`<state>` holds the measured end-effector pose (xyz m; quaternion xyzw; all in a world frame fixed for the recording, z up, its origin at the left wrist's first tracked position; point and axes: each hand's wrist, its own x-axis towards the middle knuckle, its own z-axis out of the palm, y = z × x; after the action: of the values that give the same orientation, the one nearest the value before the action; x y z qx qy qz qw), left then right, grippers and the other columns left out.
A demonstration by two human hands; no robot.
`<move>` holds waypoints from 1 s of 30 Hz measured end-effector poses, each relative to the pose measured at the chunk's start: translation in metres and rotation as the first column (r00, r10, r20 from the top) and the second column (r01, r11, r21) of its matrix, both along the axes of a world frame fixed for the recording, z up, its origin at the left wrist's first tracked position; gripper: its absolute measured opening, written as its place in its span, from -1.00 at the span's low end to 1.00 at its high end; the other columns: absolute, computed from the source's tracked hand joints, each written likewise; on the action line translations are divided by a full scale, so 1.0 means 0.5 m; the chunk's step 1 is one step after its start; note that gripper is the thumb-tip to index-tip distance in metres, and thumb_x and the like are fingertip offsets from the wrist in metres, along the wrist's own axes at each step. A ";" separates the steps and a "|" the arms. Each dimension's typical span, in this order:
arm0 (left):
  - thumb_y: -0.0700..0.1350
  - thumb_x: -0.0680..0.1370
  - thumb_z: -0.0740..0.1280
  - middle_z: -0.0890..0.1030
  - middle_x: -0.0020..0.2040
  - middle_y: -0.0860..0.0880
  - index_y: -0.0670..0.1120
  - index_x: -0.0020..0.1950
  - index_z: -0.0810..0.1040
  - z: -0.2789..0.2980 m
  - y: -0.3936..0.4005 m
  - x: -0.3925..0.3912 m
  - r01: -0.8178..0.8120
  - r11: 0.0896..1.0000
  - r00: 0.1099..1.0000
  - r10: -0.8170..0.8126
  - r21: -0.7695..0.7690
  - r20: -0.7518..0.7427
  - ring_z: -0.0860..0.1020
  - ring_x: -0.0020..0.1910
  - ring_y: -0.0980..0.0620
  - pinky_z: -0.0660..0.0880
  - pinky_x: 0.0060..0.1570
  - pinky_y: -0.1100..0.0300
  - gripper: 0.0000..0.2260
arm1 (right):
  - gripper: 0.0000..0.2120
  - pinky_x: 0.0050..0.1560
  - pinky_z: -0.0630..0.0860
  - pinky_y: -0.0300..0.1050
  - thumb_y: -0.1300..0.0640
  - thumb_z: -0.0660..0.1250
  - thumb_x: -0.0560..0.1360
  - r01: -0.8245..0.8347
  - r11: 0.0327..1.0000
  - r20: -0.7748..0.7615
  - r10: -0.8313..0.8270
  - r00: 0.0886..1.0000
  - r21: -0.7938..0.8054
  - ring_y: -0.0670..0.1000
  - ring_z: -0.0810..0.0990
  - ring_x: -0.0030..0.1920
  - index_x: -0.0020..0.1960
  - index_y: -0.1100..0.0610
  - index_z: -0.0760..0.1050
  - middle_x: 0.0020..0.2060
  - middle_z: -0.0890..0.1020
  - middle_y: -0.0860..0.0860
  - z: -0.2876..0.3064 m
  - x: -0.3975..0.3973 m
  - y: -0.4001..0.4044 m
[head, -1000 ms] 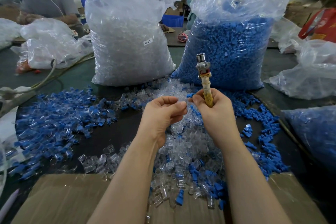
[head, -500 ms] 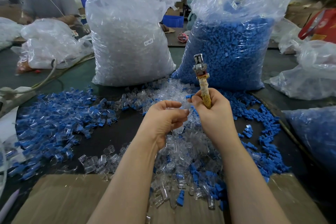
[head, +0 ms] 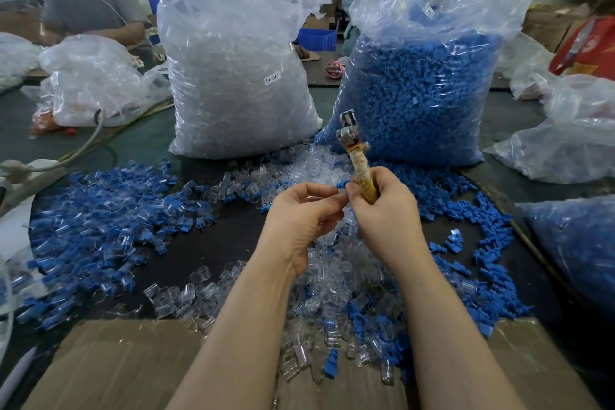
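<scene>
My right hand (head: 386,216) grips a small tool (head: 356,156) with a yellow wrapped handle and a metal head that points up. My left hand (head: 301,220) is curled just beside it, and its fingertips pinch a small clear plastic piece (head: 334,198) where the two hands meet. A small blue piece (head: 342,184) shows right above the fingertips. Below the hands lies a heap of clear plastic caps (head: 336,280) mixed with blue ones. A wide spread of blue and clear pieces (head: 100,220) covers the dark table to the left.
Two tall plastic bags stand behind the hands: one of clear caps (head: 233,76), one of blue parts (head: 422,86). More bags lie at the right (head: 572,130) and left (head: 96,83). A cardboard sheet (head: 109,366) lies at the near edge. A person (head: 86,0) sits far left.
Both hands have drawn closer together, so the fingertips now meet. The tool has tilted slightly to the left.
</scene>
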<state>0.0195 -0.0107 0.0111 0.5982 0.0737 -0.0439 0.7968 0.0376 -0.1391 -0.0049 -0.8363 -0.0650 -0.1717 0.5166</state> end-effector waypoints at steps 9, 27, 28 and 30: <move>-0.27 0.48 0.46 0.65 -0.33 0.01 -0.14 -0.13 0.61 -0.003 -0.002 0.003 0.013 0.998 0.999 -0.015 0.058 0.029 0.61 -0.34 0.14 0.53 -0.32 0.33 -0.93 | -0.78 -0.38 0.26 -0.23 0.05 0.33 0.55 0.049 0.998 0.016 -0.049 0.999 -0.025 -0.19 0.42 -0.41 -0.23 -0.07 0.35 -0.43 0.45 -0.11 -0.001 -0.003 0.002; -0.30 0.48 0.44 0.72 -0.18 -0.17 -0.18 -0.14 0.65 0.020 -0.005 -0.003 -0.186 0.980 0.974 0.193 -0.070 0.117 0.70 -0.18 -0.02 0.60 -0.24 0.26 -0.95 | -0.79 -0.39 0.24 -0.32 0.05 0.37 0.55 0.040 0.998 0.163 -0.046 0.985 0.040 -0.17 0.43 -0.40 -0.20 -0.09 0.38 -0.43 0.49 -0.20 0.014 -0.020 0.014; -0.30 0.48 0.45 0.72 -0.18 -0.18 -0.18 -0.14 0.65 0.020 -0.006 -0.004 -0.189 0.980 0.972 0.194 -0.055 0.130 0.70 -0.18 -0.03 0.60 -0.23 0.26 -0.96 | -0.80 -0.37 0.24 -0.27 0.05 0.38 0.54 0.048 0.998 0.163 -0.053 0.985 0.033 -0.17 0.42 -0.40 -0.19 -0.08 0.39 -0.44 0.47 -0.17 0.013 -0.020 0.013; -0.31 0.48 0.45 0.72 -0.20 -0.16 -0.19 -0.15 0.66 0.018 -0.008 -0.005 -0.202 0.979 0.967 0.202 -0.017 0.158 0.70 -0.20 0.00 0.60 -0.23 0.26 -0.95 | -0.80 -0.36 0.24 -0.24 0.05 0.38 0.54 0.055 0.998 0.161 -0.059 0.985 0.028 -0.19 0.42 -0.40 -0.18 -0.08 0.39 -0.44 0.45 -0.15 0.012 -0.020 0.014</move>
<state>0.0172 -0.0145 0.0202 0.5889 0.0702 0.0853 0.8006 0.0277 -0.1323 0.0011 -0.8151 -0.0807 -0.2543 0.5142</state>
